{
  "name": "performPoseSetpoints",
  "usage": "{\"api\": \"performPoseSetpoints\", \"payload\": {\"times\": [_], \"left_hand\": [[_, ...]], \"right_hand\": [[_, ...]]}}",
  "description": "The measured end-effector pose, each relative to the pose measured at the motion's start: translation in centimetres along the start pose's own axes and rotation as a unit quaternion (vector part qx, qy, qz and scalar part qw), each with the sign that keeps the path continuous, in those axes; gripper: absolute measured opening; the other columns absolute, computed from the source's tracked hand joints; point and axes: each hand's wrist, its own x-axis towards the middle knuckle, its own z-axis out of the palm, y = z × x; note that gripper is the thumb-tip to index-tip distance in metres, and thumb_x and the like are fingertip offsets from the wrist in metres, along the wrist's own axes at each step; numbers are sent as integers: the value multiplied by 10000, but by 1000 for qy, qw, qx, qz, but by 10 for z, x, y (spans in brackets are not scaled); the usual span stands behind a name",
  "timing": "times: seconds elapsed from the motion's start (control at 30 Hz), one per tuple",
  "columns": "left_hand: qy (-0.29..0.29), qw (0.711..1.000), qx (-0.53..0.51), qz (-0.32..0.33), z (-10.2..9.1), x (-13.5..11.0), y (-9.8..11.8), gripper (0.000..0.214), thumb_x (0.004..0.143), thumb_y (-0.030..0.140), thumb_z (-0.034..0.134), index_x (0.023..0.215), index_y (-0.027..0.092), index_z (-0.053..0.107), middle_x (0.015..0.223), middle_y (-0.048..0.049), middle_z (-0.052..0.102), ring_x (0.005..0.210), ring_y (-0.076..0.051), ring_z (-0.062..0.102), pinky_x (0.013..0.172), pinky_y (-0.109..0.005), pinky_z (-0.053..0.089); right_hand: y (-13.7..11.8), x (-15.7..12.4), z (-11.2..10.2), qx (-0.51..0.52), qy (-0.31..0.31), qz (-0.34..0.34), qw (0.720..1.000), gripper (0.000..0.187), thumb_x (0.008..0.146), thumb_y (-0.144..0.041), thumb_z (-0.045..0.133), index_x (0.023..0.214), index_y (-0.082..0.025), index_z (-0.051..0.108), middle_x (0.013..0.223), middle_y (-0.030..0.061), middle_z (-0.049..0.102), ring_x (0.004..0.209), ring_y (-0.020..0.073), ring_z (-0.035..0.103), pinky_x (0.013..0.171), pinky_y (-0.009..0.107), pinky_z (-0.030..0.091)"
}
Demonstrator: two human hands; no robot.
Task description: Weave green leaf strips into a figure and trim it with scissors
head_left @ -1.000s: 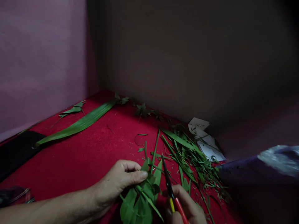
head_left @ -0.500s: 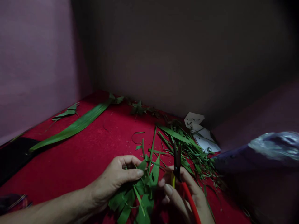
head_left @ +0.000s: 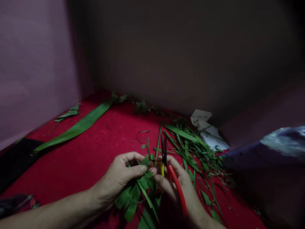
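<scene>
My left hand (head_left: 128,168) pinches a bunch of green leaves (head_left: 130,202) that hangs down below its thumb and fingers. Close beside it, my right hand (head_left: 176,181) is wrapped round scissors (head_left: 178,187) with red handles, a yellow piece and dark blades that point away from me. The blades look nearly closed. The right fingertips reach the leaves at the left thumb; whether they pinch a piece is too dark to tell. Beyond the hands lie a thin curled strip (head_left: 140,133) and small leaf scraps.
A long broad leaf (head_left: 81,124) crosses the red surface (head_left: 90,156) at the left, its near tip over a black flat object (head_left: 19,159). Cut leaves and stems (head_left: 190,143) are heaped at the right by white cards (head_left: 209,135) and clear plastic (head_left: 283,141). Walls enclose the corner.
My right hand has moved left with the scissors, up close to my left hand and the leaves. My left hand keeps its pinch on the bunch. The view has shifted slightly.
</scene>
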Motion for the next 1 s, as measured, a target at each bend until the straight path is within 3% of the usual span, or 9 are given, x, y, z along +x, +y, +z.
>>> {"api": "performPoseSetpoints", "payload": {"times": [0.37, 0.5, 0.77, 1.0], "left_hand": [[-16, 999, 28, 8, 1, 1, -4, 204, 637, 221, 695, 771, 137, 566, 674, -8, 640, 568, -92, 570, 565, -213, 435], [-29, 999, 25, 13, 0, 1, -4, 193, 679, 242, 661, 812, 134, 571, 720, -26, 636, 610, -107, 578, 600, -236, 443], [-54, 998, 12, 15, -1, 0, -4, 294, 641, 188, 686, 899, 141, 553, 801, -51, 632, 704, -141, 595, 654, -260, 449], [21, 997, 53, 55, -3, 1, 1, 294, 626, 181, 687, 877, 153, 537, 700, 10, 580, 622, -94, 557, 582, -210, 433]], "right_hand": [[13, 3, -6, 47, -23, -23, 998, 397, 615, -216, 736, 910, -200, 471, 716, -34, 561, 587, 73, 501, 516, 161, 409], [13, 5, -8, 34, -33, -29, 998, 332, 678, -224, 689, 924, -191, 468, 722, -30, 546, 587, 69, 492, 515, 164, 409], [9, 5, -8, 14, -28, -35, 999, 353, 652, -202, 705, 914, -180, 470, 711, -30, 547, 578, 66, 482, 518, 163, 398], [7, 6, -7, -3, 26, -26, 999, 307, 775, -364, 578, 988, -173, 465, 724, 23, 605, 478, 80, 521, 425, 181, 414]]}}
